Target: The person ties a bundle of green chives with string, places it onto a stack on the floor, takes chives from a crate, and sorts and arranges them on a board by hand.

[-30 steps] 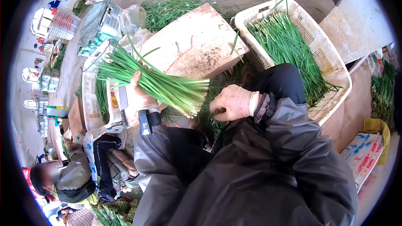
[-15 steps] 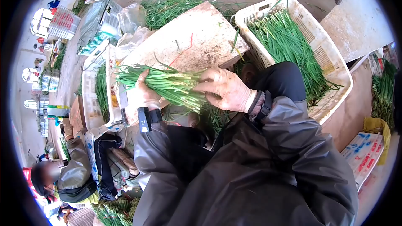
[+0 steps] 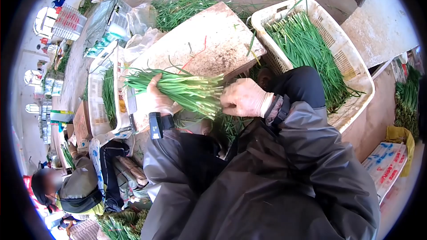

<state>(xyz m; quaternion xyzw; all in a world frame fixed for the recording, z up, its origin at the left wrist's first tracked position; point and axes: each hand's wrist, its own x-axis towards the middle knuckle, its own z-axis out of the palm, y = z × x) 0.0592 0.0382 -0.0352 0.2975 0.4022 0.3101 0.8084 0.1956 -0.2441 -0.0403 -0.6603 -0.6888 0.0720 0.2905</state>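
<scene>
A bunch of garlic chives (image 3: pixel 189 90) lies across my left hand (image 3: pixel 156 98), whose gloved fingers and thumb are closed round it. The green leaf tips point left and the pale cut ends point right. Just right of those ends is my right hand (image 3: pixel 245 98), gloved too, with its fingers curled in. Whether any stalk is pinched in them is hidden. Below the bunch stands a low board table (image 3: pixel 213 40), soiled, with a red tie (image 3: pixel 204 44) and loose leaf bits on it.
At the right, a white crate (image 3: pixel 356 73) holds many chives (image 3: pixel 307 49). Another white crate (image 3: pixel 95 93) is at the left. Loose chives (image 3: pixel 184 9) lie on the floor behind the table. A co-worker (image 3: pixel 80 178) sits at the lower left.
My right hand has drawn slightly right, away from the cut ends, and its fingers have curled in more. My left hand still holds the bunch.
</scene>
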